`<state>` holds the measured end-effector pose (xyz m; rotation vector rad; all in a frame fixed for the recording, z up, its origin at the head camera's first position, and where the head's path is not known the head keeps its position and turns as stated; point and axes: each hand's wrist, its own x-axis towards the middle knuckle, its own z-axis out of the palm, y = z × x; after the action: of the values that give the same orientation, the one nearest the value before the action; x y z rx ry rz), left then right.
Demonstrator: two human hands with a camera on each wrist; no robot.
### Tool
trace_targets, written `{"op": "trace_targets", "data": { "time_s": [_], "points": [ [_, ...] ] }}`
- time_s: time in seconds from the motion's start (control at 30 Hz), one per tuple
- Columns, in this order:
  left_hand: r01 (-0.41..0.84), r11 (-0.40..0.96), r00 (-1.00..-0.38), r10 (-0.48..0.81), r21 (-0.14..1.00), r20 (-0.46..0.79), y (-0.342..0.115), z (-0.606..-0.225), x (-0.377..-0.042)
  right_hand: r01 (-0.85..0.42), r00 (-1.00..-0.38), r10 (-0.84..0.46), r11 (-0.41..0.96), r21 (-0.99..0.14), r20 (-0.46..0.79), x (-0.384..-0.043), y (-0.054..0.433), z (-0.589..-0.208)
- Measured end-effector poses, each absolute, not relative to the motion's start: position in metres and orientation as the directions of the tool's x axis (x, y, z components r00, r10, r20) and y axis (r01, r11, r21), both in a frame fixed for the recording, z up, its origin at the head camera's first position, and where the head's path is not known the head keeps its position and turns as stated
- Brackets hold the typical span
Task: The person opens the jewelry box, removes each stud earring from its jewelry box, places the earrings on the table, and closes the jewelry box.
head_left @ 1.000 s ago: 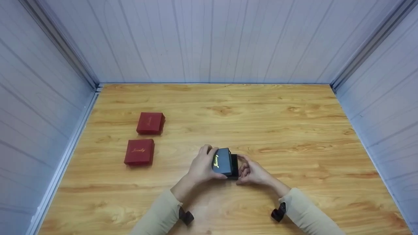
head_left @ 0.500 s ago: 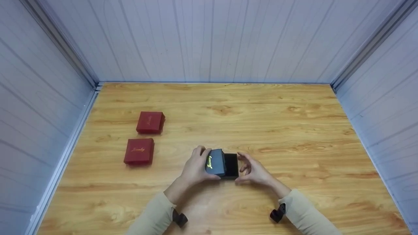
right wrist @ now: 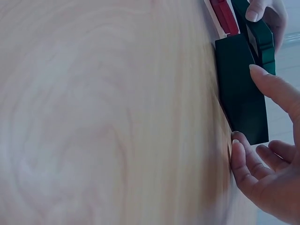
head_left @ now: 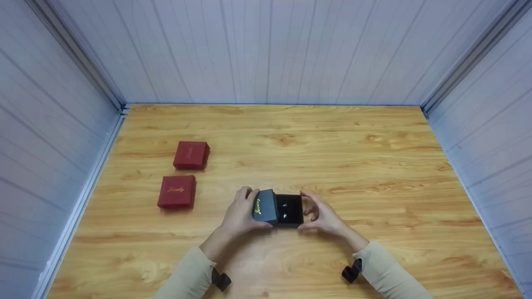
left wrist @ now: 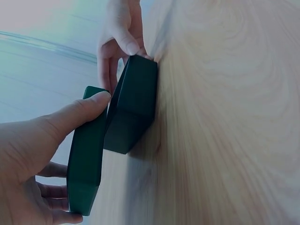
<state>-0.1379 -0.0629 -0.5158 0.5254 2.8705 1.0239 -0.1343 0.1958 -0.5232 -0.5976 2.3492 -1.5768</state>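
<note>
Gold lettering (head_left: 257,206) marks the lid (head_left: 268,205) gripped in the left hand (head_left: 239,216) while the right hand (head_left: 326,218) holds the dark box (left wrist: 135,96).

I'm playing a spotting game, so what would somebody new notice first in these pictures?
Probably the tiny shiny pieces in the open dark box, just below the middle of the head view. Next, the dark lid with gold writing, gripped by the left hand at the box's left, while the right hand holds the box's right side. The two red boxes stand out too, farther left on the wooden table.
</note>
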Motion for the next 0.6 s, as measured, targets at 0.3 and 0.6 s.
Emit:
{"op": "trace_targets", "data": {
  "time_s": [0.3, 0.6],
  "points": [
    [0.264, 0.74, -0.953, 0.298, 0.619, 0.05, -0.076, -0.52, -0.139, -0.19, -0.888, -0.461, 0.359, -0.914, 0.003, -0.132, 0.192, -0.514],
    [0.257, 0.748, -0.952, 0.306, 0.611, 0.026, -0.082, -0.529, -0.138, -0.191, -0.885, -0.465, 0.35, -0.917, 0.007, -0.132, 0.193, -0.515]
  ]
}}
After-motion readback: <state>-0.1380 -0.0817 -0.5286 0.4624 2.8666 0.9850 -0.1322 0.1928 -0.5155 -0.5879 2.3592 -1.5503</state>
